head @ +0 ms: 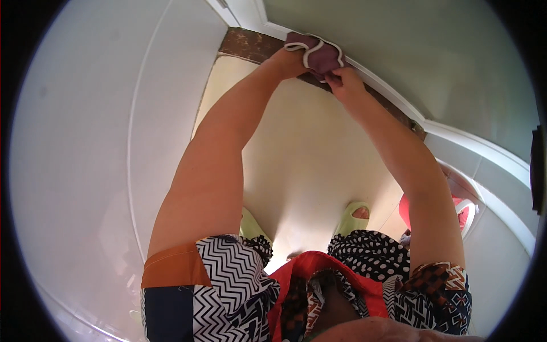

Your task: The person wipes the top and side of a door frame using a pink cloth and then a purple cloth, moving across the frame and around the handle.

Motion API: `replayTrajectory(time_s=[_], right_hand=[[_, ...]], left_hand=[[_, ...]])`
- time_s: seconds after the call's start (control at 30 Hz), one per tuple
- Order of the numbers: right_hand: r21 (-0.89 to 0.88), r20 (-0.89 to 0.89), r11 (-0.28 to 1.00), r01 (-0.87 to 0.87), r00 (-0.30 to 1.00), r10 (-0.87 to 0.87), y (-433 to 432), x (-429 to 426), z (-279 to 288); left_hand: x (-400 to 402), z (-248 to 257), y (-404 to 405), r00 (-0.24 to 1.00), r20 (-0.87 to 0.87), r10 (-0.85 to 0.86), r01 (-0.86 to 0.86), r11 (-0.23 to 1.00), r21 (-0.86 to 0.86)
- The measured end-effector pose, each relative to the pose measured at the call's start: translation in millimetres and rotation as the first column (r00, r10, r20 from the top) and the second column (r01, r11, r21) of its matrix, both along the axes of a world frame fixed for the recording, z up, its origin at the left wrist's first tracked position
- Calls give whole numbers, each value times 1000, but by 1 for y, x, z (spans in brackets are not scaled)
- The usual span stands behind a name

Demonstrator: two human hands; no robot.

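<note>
A purple cloth with pale edging [325,56] lies bunched against the foot of a glazed door, over a brown marble threshold strip [252,42]. My left hand [294,63] grips the cloth from the left; its fingers are hidden beneath the folds. At the cloth's lower right corner, my right hand [347,83] pinches the edge between thumb and fingers. Both arms stretch forward and down to the threshold.
A white-framed door panel [393,51] rises beyond my hands. Smooth pale wall [85,128] stands close on the left. On the cream floor [307,141] are my feet in light green slippers [351,219]. A red object [404,211], partly hidden by my right arm, sits at the right.
</note>
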State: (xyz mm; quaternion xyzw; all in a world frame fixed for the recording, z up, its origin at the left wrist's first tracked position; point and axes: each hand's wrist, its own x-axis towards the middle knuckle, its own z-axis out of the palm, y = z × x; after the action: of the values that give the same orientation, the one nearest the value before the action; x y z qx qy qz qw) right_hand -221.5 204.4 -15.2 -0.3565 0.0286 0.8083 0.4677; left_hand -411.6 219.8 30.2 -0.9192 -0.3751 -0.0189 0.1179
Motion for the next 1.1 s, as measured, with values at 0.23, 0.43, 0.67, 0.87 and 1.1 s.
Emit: replayTrajectory(time_s=[0.23, 0.43, 0.67, 0.87, 1.1], right_hand=[[-72, -128, 997, -43, 991, 33, 4, -79, -29], [54, -282, 992, -116, 951, 126, 28, -116, 16], [287, -142, 943, -171, 965, 219, 44, -75, 42], [316, -53, 920, -230, 964, 259, 27, -46, 56], [476, -146, 840, -259, 919, 366, 15, -61, 33]], left_hand=[[-51, -7, -26, 899, 23, 438, -411, 859, -305], [-83, 1, -23, 898, 49, 437, -426, 893, -146], [5, 10, -19, 799, -199, 567, -536, 822, 192], [63, 56, -51, 662, -189, 725, -736, 677, 19], [39, 29, -78, 777, -62, 626, -605, 771, 198]])
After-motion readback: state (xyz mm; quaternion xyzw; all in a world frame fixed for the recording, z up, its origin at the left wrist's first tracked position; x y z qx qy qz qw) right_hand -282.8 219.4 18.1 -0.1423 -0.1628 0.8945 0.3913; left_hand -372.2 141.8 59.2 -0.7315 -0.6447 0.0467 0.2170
